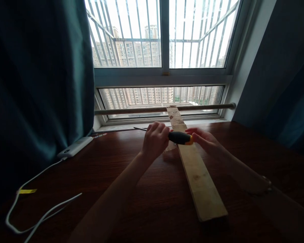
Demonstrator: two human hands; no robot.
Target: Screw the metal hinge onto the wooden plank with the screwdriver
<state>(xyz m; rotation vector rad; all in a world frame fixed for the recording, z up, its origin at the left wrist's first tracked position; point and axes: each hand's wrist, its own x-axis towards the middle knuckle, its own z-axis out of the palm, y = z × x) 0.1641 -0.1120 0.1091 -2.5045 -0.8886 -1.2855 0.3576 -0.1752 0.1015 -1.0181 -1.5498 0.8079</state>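
Observation:
A screwdriver with a black and yellow handle is held nearly level above a long wooden board. My left hand is closed around it at the front of the handle, and the thin dark shaft sticks out to the left. At the yellow butt end, the thumb and fingers of my right hand pinch the handle. The board runs away from me, its far end by the rail under the window. Beneath my left hand, a torn-looking pale piece shows beside the board, partly hidden.
The dark wooden table reaches to the window sill. A white power strip lies at left with a white cable and a yellow strip. A horizontal rail crosses the window; a blue curtain hangs at left.

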